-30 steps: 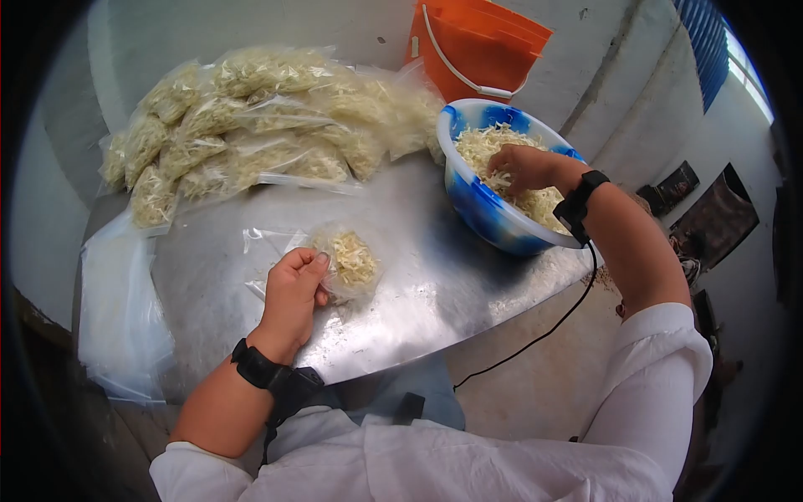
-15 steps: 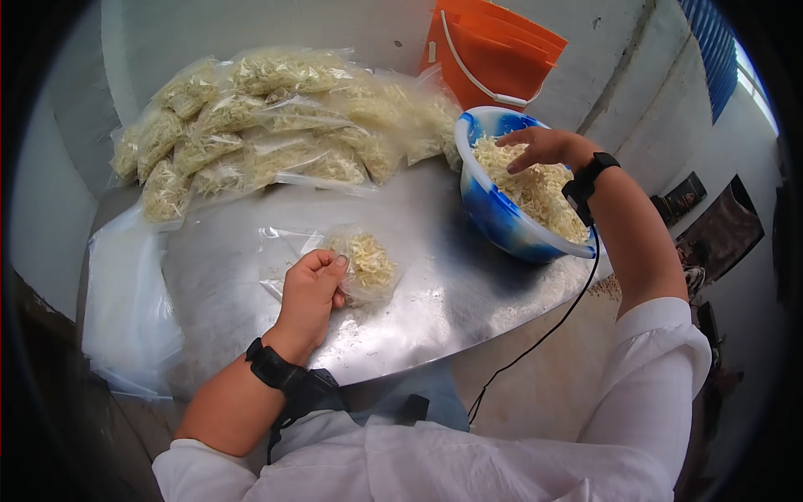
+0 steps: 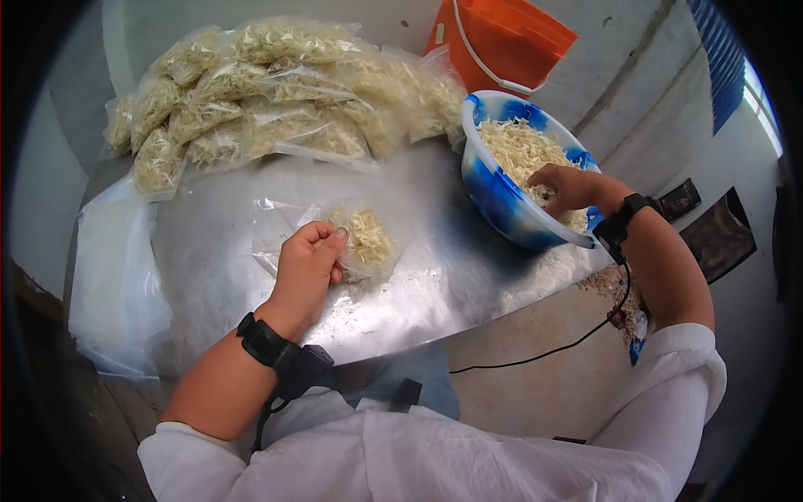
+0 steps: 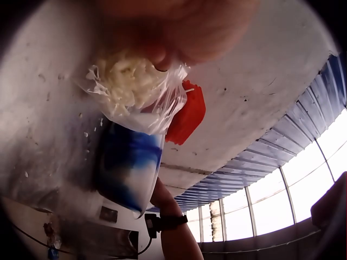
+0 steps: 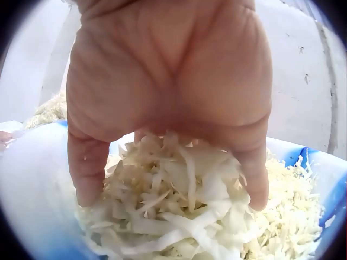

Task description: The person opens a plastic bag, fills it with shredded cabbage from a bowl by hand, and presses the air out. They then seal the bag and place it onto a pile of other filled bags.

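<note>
With thumb and fingers my left hand [image 3: 309, 259] pinches the edge of a clear plastic bag [image 3: 372, 243] partly filled with shredded cabbage. The bag rests on the metal table, and its filled part bulges to the right of the hand. In the left wrist view the bag [image 4: 130, 97] hangs just beyond the fingers. My right hand [image 3: 573, 188] reaches down into a blue-and-white bowl [image 3: 493, 197] of shredded cabbage [image 3: 519, 146]. Seen from the right wrist, thumb and fingers curl around a mound of pale shreds [image 5: 184, 200], their tips sunk into it.
Many filled bags [image 3: 226, 79] are piled along the back of the table [image 3: 209, 234]. Flat unfilled bags [image 3: 117, 284] lie stacked at its left edge. An orange bucket [image 3: 502, 42] stands behind the bowl. A black cable [image 3: 535, 356] runs from the right wrist.
My right hand lifted off the cabbage with fingers spread, then went back down into the bowl nearer its front right side. The left hand keeps its pinch on the bag.
</note>
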Available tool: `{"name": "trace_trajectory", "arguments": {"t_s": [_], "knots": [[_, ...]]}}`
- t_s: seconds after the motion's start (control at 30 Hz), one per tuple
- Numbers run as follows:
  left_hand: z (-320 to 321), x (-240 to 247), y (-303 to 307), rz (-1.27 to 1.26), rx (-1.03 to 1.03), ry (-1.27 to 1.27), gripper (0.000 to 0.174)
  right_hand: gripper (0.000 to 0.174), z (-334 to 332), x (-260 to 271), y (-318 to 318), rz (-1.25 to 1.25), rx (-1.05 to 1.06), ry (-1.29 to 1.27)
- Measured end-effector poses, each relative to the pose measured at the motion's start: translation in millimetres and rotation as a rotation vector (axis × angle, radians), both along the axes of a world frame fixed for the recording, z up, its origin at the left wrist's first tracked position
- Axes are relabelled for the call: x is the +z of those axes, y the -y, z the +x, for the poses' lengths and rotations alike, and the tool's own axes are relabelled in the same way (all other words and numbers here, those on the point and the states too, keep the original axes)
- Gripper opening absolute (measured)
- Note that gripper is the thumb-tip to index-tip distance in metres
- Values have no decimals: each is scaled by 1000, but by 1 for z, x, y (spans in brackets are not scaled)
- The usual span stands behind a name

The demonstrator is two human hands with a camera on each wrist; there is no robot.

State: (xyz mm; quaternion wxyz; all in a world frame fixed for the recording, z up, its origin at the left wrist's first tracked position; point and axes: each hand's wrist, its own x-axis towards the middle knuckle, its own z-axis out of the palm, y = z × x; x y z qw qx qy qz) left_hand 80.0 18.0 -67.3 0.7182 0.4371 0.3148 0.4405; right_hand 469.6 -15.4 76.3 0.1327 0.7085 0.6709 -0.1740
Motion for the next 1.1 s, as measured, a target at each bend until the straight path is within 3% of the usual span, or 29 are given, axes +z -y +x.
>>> {"name": "trace_trajectory", "arguments": {"t_s": [0.27, 0.6, 0.7, 0.77, 0.93, 1.03, 1.1], "knots": [[2, 2, 0, 17, 7, -6, 10, 62, 14, -14, 58, 261, -242, -133], [0, 4, 1, 25, 15, 9, 11, 56, 13, -23, 68, 506, -268, -64], [2, 10, 5, 72, 37, 7, 12, 52, 15, -19, 66, 618, -283, -120], [0, 10, 5, 109, 48, 6, 14, 50, 32, -16, 58, 703, -334, -325], [-2, 8, 2, 175, 33, 10, 18, 48, 20, 6, 49, 734, -332, -159], [-2, 8, 3, 184, 44, -26, 15, 45, 25, 9, 39, 791, -385, -368], [-2, 9, 3, 190, 45, -37, 13, 42, 27, 6, 36, 736, -284, -32]]}}
